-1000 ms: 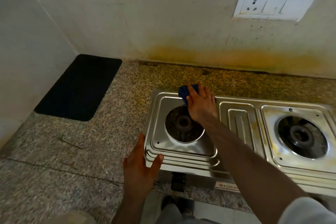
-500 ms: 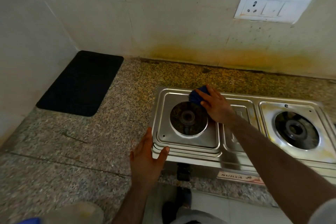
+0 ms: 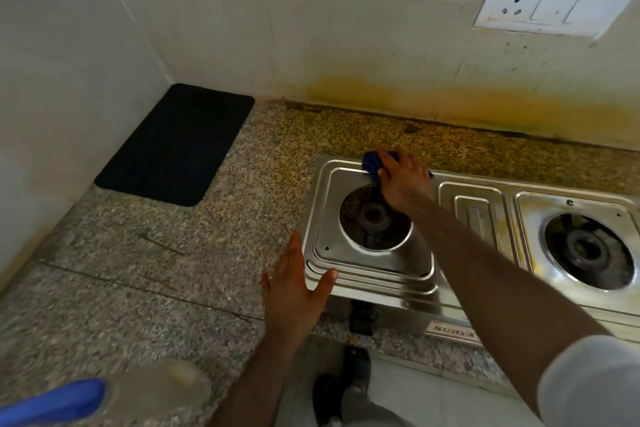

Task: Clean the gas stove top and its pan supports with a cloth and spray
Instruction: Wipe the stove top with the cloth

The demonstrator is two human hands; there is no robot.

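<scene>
Right hand [image 3: 403, 184] pressing cloth [image 3: 372, 163], stove [image 3: 374, 274] lying left-right

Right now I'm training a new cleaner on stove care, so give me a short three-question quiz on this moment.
1. True or false: the right hand presses a blue cloth at the back edge of the stove top, behind the left burner.
2. Multiple choice. The left hand is: A) holding the spray bottle; B) open, braced against the stove's front left corner; C) turning the knob.
3. Fill in: the plate around the right burner shows ______ staining.

Key: 1 true; 2 B; 3 yellowish.
</scene>
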